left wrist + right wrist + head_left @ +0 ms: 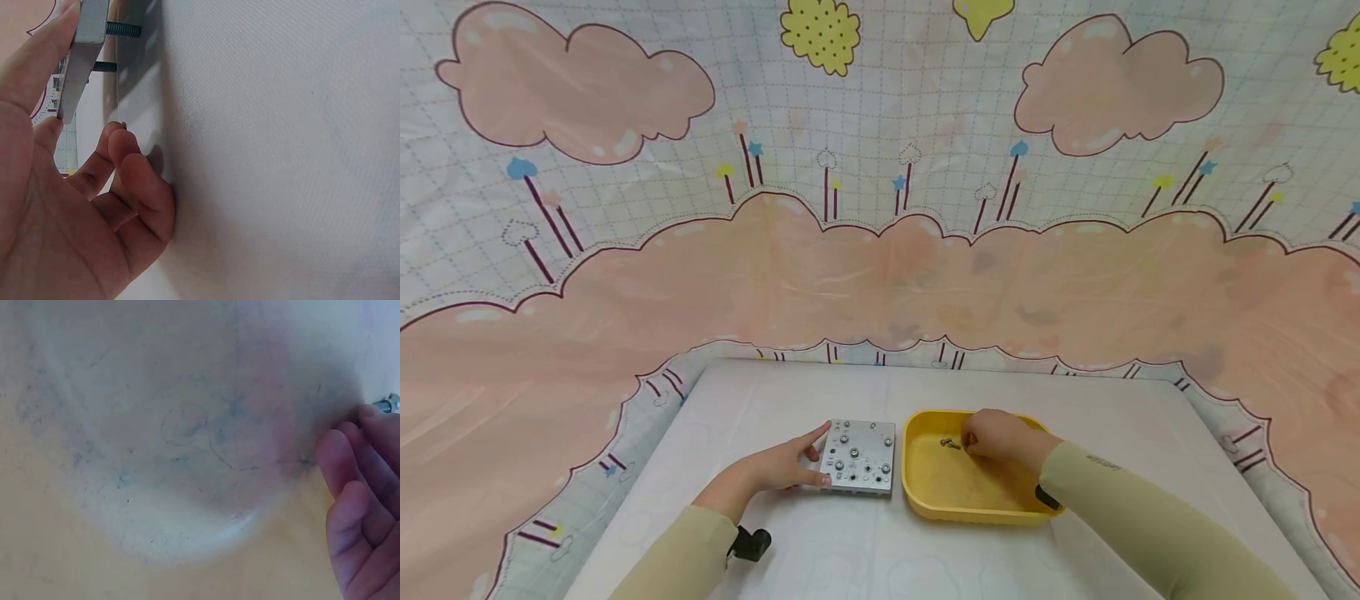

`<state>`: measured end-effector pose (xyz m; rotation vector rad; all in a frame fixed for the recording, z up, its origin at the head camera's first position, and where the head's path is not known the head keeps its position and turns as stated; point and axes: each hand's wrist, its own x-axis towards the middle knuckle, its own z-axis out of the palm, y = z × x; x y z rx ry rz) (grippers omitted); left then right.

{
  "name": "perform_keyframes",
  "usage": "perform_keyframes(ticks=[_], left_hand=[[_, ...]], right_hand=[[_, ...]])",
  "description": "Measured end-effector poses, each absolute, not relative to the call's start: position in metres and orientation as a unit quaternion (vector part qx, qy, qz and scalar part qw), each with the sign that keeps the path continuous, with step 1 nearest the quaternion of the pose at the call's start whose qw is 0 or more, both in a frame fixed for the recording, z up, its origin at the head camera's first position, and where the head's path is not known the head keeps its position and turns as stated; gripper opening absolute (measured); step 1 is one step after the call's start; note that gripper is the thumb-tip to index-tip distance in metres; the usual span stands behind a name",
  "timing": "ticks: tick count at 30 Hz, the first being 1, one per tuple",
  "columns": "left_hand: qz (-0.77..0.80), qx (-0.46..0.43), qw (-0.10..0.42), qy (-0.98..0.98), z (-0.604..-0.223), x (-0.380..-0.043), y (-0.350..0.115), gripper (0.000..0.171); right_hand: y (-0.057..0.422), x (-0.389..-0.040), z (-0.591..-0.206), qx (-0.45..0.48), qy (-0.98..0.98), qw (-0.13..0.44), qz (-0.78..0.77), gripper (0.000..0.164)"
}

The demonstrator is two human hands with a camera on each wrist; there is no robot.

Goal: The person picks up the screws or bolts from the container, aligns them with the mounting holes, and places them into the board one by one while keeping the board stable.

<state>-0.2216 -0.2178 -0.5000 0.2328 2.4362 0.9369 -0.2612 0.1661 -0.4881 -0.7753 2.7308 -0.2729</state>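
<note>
My left hand (782, 462) grips the left side of a square silver metal block (880, 454), index finger at the far corner and thumb at the near one. Bolt heads and dark holes dot its top. Threaded bolt ends (124, 29) stick out underneath in the left wrist view, and the other fingers curl loosely below. Inside a yellow tray (977, 514), my right hand (1000, 435) has its fingers bunched near the floor. A small bolt (382, 406) shows at its thumb and fingertips in the right wrist view, partly hidden. Loose bolts (950, 443) lie just left of that hand.
The block and tray stand side by side on a white-covered table (820, 392). Behind it hangs a cloud-patterned curtain (880, 283). The tray has a raised rim around it.
</note>
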Motion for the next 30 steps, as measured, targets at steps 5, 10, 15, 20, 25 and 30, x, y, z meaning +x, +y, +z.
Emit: perform_keyframes(ticks=[5, 10, 15, 20, 25, 30], left_hand=[[0.349, 0.087, 0.256, 0.897, -0.497, -0.220, -0.216, 0.101], [0.348, 0.086, 0.256, 0.898, -0.497, -0.220, -0.216, 0.101], [0.347, 0.084, 0.258, 0.898, -0.499, -0.222, -0.216, 0.102], [0.345, 0.084, 0.258, 0.898, -0.498, -0.221, -0.215, 0.103], [0.346, 0.083, 0.256, 0.899, -0.499, -0.222, -0.216, 0.103], [0.348, 0.082, 0.257, 0.898, -0.501, -0.222, -0.217, 0.103]], right_hand=[[0.166, -0.260, -0.489, -0.285, 0.945, 0.134, -0.089, 0.005], [0.166, -0.260, -0.489, -0.288, 0.944, 0.138, -0.083, 0.005], [0.167, -0.261, -0.490, -0.287, 0.943, 0.137, -0.100, 0.011], [0.166, -0.258, -0.480, -0.262, 0.944, 0.147, -0.135, 0.009], [0.165, -0.256, -0.470, -0.230, 0.944, 0.160, -0.174, 0.011], [0.165, -0.258, -0.466, -0.231, 0.939, 0.157, -0.200, 0.011]])
